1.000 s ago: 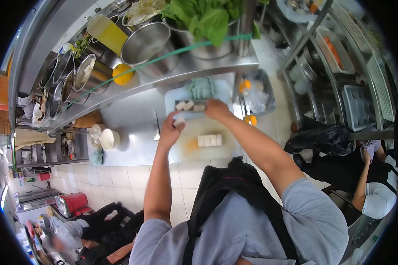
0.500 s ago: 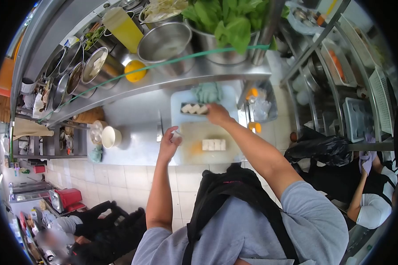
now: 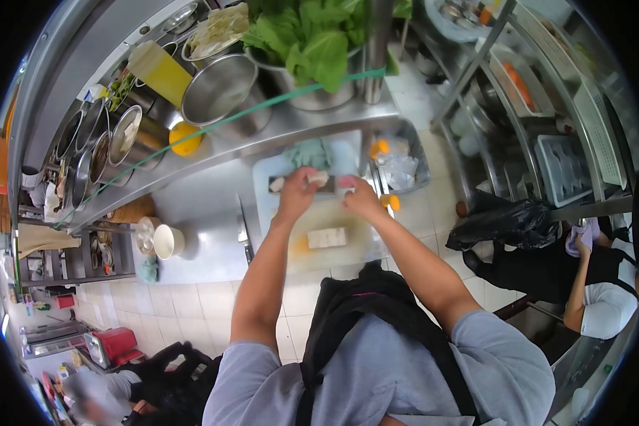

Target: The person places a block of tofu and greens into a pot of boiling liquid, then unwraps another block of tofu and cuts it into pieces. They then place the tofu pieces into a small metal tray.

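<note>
My left hand (image 3: 297, 193) is closed in a pinch on a white tofu piece (image 3: 319, 178), over a small dark rectangular tray (image 3: 326, 189). Another white piece (image 3: 277, 184) sits at the tray's left end. Just off the tray's right end, my right hand (image 3: 363, 197) has its fingers curled together; whatever they hold, if anything, cannot be made out. Nearer my body, a cut white tofu block (image 3: 327, 237) rests on the yellowed cutting board (image 3: 362, 245). Behind the tray lies a crumpled green cloth (image 3: 309, 153).
A knife (image 3: 243, 228) lies left of the boards, on the steel counter (image 3: 209, 213). White tubs (image 3: 169, 242) stand farther left. Overhead, a steel shelf (image 3: 255, 138) carries pots, leafy greens (image 3: 319, 53) and an orange (image 3: 184, 138). A co-worker (image 3: 603, 284) is at the right.
My left hand has moved up and right to the tray and pinched a tofu piece. My right hand has come off the tray's end. The whole view has shifted and turned slightly.
</note>
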Available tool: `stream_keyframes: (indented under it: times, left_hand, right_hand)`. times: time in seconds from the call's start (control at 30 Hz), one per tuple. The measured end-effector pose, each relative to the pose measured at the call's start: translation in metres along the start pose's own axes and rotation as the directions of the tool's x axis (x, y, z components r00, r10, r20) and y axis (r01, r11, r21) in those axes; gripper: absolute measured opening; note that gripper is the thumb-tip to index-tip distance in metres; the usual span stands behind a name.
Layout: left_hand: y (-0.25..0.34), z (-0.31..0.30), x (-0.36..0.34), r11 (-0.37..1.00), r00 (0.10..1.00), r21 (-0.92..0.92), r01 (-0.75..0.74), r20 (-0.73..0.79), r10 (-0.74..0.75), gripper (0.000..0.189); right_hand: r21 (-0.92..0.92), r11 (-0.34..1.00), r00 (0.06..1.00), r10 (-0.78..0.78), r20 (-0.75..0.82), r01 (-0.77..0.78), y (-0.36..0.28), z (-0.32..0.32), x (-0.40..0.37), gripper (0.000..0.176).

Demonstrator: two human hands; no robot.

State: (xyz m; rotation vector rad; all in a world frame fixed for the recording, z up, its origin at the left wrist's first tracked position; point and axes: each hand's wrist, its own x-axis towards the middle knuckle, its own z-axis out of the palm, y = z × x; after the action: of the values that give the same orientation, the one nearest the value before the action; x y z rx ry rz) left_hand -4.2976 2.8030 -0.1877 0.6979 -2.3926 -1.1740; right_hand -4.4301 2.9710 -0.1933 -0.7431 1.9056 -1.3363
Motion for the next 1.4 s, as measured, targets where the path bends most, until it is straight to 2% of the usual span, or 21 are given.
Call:
stream_keyframes:
  times: [0.07,0.1,0.17,0.3,0.37,0.5,0.57,0.63,0.7,0.8,0.87,0.9,1.03,1.1,1.13,1.17,1.2,1.23,1.3,1.33,1.4]
  left_hand:
    - [-0.002,0.012,0.002,0.999,0.999,0.022,-0.032,-0.006,0.032,0.028]
    - [-0.003,0.016,0.002,0.999,0.999,0.022,-0.035,0.001,0.035,0.028]
    - [-0.004,0.022,-0.003,0.954,0.971,0.237,-0.185,-0.106,0.214,0.031]
    - [-0.007,0.023,-0.012,0.947,0.979,0.281,-0.154,-0.088,0.186,0.031]
    - [-0.006,0.002,-0.014,0.896,0.967,0.379,-0.232,-0.006,0.253,0.037]
    - [-0.021,-0.036,-0.003,0.813,0.974,0.537,-0.226,0.139,0.179,0.05]
    - [-0.043,-0.044,0.007,0.584,0.966,0.783,-0.216,0.257,0.012,0.063]
    - [-0.038,-0.052,0.019,0.607,0.952,0.773,-0.183,0.294,-0.088,0.068]
    - [-0.028,-0.056,0.023,0.644,0.856,0.731,-0.224,0.463,-0.229,0.073]
    - [-0.05,-0.056,0.01,0.797,0.898,0.547,-0.254,0.44,-0.016,0.078]
    - [-0.06,-0.055,0.001,0.799,0.919,0.541,-0.263,0.392,0.038,0.072]
    - [-0.046,-0.055,-0.003,0.796,0.927,0.571,-0.199,0.373,-0.036,0.068]
    - [-0.019,-0.081,-0.037,0.849,0.956,0.525,0.056,0.217,-0.197,0.056]
    - [-0.021,-0.098,-0.072,0.846,0.958,0.472,0.248,0.011,-0.287,0.059]
    - [-0.013,-0.115,-0.095,0.856,0.939,0.394,0.336,-0.075,-0.334,0.061]
    - [-0.019,-0.128,-0.114,0.802,0.884,0.372,0.468,-0.176,-0.434,0.065]
    - [-0.024,-0.139,-0.135,0.768,0.848,0.369,0.524,-0.311,-0.43,0.06]
    - [-0.046,-0.153,-0.157,0.714,0.813,0.396,0.577,-0.364,-0.455,0.06]
    - [-0.063,-0.184,-0.186,0.592,0.692,0.359,0.721,-0.418,-0.589,0.062]
    - [-0.068,-0.196,-0.196,0.538,0.645,0.357,0.764,-0.438,-0.626,0.06]
    - [-0.074,-0.212,-0.207,0.474,0.577,0.33,0.817,-0.482,-0.659,0.057]
  right_hand:
    - [0.082,0.981,0.985,0.173,0.029,-0.175,0.005,-0.006,-0.02,0.044]
    - [0.086,0.98,0.984,0.176,0.024,-0.177,0.006,-0.008,-0.028,0.044]
    - [0.2,0.949,0.969,0.234,0.075,-0.245,0.004,-0.011,-0.039,0.042]
    - [0.267,0.921,0.959,0.264,0.107,-0.283,0.008,-0.016,-0.046,0.041]
    - [0.285,0.915,0.958,0.266,0.108,-0.287,0.004,-0.021,-0.047,0.04]
    - [0.286,0.908,0.952,0.28,0.128,-0.305,0.006,-0.022,-0.04,0.04]
    - [0.274,0.927,0.966,0.232,0.116,-0.255,0.005,-0.013,-0.024,0.041]
    - [0.267,0.935,0.971,0.214,0.108,-0.236,-0.002,-0.007,-0.006,0.04]
    - [0.232,0.961,0.988,0.141,0.065,-0.153,-0.01,-0.003,0.015,0.037]
    - [0.179,0.981,0.997,-0.073,-0.013,0.075,-0.002,-0.003,0.055,0.029]
    - [-0.005,1.0,0.998,0.011,-0.062,-0.012,-0.014,-0.004,0.084,0.027]
    - [-0.038,0.984,0.981,-0.174,-0.085,0.171,0.005,-0.002,0.11,0.029]
    - [-0.174,0.974,0.987,-0.154,-0.048,0.144,-0.035,0.01,0.131,0.031]
    - [-0.294,0.931,0.975,-0.223,0.015,0.217,-0.027,0.016,0.149,0.036]
    - [-0.403,0.842,0.933,-0.334,0.134,0.359,0.015,0.02,0.18,0.046]
    - [-0.486,0.761,0.898,-0.414,0.149,0.431,0.006,0.024,0.168,0.048]
    - [-0.56,0.665,0.855,-0.489,0.172,0.493,-0.005,0.038,0.151,0.05]
    - [-0.568,0.663,0.858,-0.485,0.17,0.487,-0.009,0.049,0.138,0.05]
    - [-0.773,0.469,0.872,-0.438,0.217,0.428,-0.012,0.066,0.119,0.048]
    - [-0.779,0.464,0.874,-0.436,0.215,0.423,-0.014,0.07,0.118,0.048]
    - [-0.84,0.465,0.955,-0.222,0.195,0.28,-0.019,0.076,0.125,0.045]
